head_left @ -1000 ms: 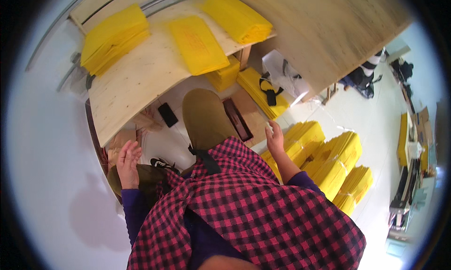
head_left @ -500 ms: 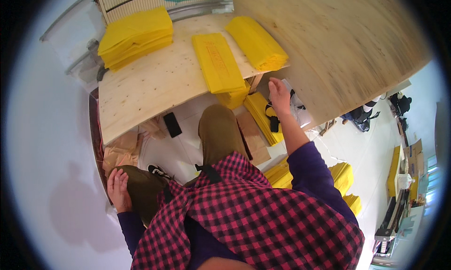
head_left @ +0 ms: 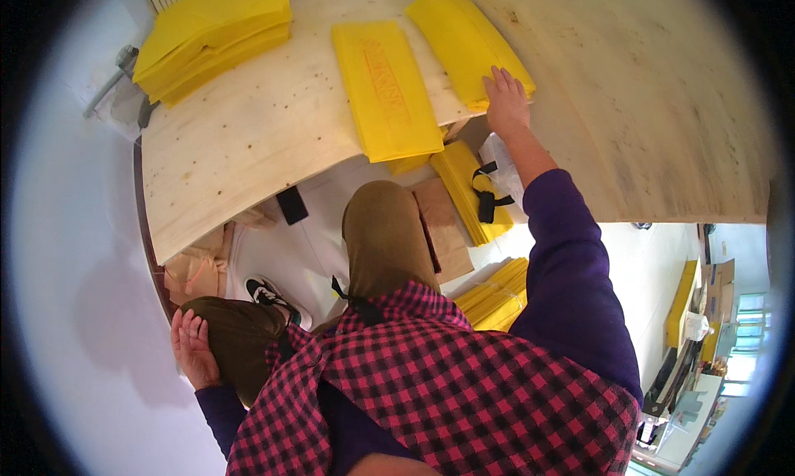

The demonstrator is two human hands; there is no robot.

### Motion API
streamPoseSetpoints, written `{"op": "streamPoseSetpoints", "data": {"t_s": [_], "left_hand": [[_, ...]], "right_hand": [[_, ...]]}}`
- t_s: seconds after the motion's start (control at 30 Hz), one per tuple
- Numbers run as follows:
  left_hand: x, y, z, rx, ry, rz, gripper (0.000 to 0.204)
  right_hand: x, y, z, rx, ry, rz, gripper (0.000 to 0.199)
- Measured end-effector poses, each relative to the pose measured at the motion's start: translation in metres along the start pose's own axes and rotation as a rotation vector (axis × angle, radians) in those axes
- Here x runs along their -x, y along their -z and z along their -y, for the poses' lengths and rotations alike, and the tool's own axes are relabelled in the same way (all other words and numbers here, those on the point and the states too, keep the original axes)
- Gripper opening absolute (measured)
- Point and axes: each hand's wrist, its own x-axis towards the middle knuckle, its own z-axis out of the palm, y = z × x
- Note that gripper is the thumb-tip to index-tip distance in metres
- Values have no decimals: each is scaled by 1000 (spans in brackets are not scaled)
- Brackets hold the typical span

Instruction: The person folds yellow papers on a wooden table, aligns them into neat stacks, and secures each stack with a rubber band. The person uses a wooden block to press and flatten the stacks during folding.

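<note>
The right hand (head_left: 507,103) lies flat, fingers spread, on a yellow bag (head_left: 464,37) at the counter (head_left: 248,145) edge, gripping nothing. The left hand (head_left: 192,348) rests open on the knee (head_left: 236,335), its palm seemingly hidden.

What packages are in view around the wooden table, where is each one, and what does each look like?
Yellow stack: table's far left corner, flat, piled.
Flat yellow package: table middle, long rectangle, faint orange print.
Folded yellow package: table edge, under the right hand.
Strapped yellow bundle: below the table edge, black strap.
Brown paper package: floor, beside the knee.
Yellow floor stack: by the right sleeve.
</note>
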Motion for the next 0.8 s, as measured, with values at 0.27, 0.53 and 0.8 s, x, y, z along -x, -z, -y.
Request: {"op": "streamPoseSetpoints", "data": {"t_s": [0.27, 0.53, 0.8], "left_hand": [[-9, 0, 2, 1, 11, 6, 43], [-12, 0, 2, 13, 11, -12, 44], [-10, 0, 1, 10, 4, -19, 43]], "right_hand": [[-19, -10, -15, 60, 183, 76, 48], [-12, -4, -15, -151, 194, 62, 47], [-18, -10, -9, -98, 234, 57, 43]]}}
